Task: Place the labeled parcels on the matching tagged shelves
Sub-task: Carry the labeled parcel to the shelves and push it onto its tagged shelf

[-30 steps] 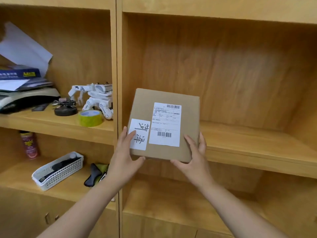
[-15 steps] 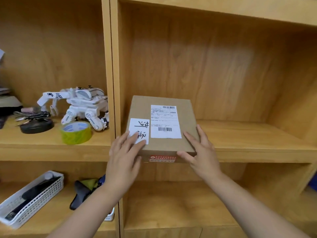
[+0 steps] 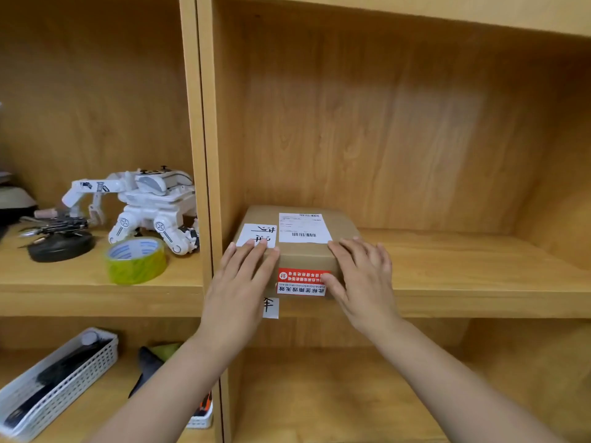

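Cardboard parcel [image 3: 300, 241]: lies flat at the left front of the right-hand shelf [image 3: 463, 270], close to the upright divider [image 3: 204, 155]. Top bears a printed shipping label [image 3: 303, 227] and a handwritten white label [image 3: 259, 235]; front face bears a red-and-white sticker [image 3: 302, 281].
Shelf tag [image 3: 271, 307]: white, handwritten, on the shelf edge just below the parcel.
Left hand [image 3: 238, 289]: open, fingers flat on the parcel's near-left corner.
Right hand [image 3: 363, 279]: open, fingers spread over the near-right corner, thumb on the front face.
Left compartment: white toy robot [image 3: 144, 206], yellow-green tape roll [image 3: 137, 260].
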The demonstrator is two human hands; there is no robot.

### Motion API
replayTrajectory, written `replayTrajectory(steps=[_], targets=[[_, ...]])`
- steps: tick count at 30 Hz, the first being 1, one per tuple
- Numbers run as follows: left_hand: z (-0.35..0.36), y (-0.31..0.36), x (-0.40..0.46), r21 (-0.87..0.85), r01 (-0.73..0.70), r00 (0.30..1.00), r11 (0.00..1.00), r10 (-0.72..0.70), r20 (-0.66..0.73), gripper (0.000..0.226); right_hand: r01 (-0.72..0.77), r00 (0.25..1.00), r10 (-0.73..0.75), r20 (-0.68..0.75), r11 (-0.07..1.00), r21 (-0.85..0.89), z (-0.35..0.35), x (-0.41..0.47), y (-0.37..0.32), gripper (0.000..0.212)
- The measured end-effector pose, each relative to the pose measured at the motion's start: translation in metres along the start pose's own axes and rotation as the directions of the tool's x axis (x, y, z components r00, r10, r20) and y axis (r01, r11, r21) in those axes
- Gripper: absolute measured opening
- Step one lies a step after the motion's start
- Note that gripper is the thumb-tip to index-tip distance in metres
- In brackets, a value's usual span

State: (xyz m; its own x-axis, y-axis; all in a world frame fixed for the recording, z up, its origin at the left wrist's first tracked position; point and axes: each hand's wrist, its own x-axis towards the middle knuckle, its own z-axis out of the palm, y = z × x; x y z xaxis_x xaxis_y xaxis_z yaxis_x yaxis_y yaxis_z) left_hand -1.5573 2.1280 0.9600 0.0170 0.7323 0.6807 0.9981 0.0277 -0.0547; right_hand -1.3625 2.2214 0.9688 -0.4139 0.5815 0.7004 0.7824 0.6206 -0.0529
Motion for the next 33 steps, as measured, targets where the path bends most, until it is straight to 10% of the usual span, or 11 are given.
replayTrajectory(steps=[20,33], targets=[[0.026,-0.009,0.049,0.182,0.044,0.991,0.982,-0.065,0.114,0.075,0.050,0.998,-0.052,0.034,0.997,0.059,0.047,0.053,0.024,0.068],[0.024,0.012,0.060,-0.118,-0.146,0.987,0.982,0.138,-0.077,0.051,-0.151,0.989,0.150,0.017,0.984,0.094,0.025,0.021,0.017,0.080]])
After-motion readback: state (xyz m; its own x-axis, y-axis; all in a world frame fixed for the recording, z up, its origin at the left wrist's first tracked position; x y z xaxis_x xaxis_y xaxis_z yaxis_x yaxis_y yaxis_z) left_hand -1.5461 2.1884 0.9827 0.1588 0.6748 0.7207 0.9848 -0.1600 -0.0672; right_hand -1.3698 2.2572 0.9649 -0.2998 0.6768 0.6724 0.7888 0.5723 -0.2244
